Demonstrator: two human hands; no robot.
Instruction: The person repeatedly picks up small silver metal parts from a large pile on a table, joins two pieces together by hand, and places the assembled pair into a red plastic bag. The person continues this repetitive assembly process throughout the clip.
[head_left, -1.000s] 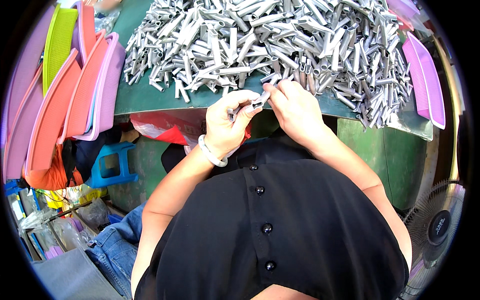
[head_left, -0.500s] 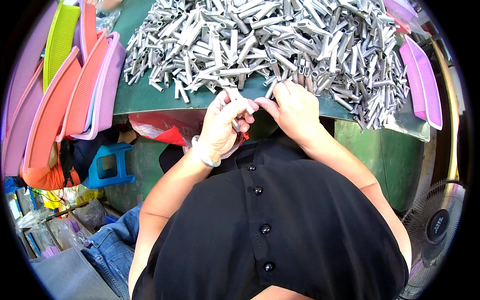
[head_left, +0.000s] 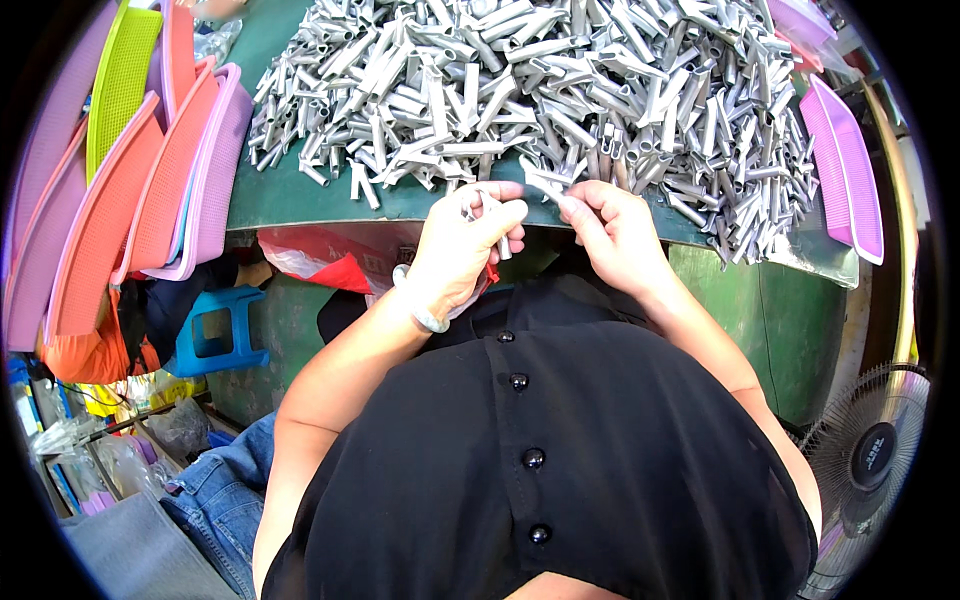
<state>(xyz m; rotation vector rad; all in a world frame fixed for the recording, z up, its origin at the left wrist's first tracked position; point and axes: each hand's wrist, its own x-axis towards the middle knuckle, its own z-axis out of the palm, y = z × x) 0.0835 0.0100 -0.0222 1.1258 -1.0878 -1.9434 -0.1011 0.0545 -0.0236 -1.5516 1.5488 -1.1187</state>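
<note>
Short silvery tubes (head_left: 470, 88) — hollow, heaped, jumbled, one held piece (head_left: 543, 182) tilted

The left hand (head_left: 452, 245) (a pale bangle (head_left: 433, 322) rings its wrist) grips short metal tubes (head_left: 504, 246). The right hand (head_left: 625, 238) pinches another tube (head_left: 543, 182) beside the grey heap (head_left: 440, 90) on the green table (head_left: 270, 198).

From my remote station, I see bright light glinting off the heaped metal tubes (head_left: 440, 100) and paling the left forearm (head_left: 350, 362), shadow pooling beneath the near edge of the table (head_left: 285, 200), which the fisheye lens bows, and blackness ringing the view.
</note>
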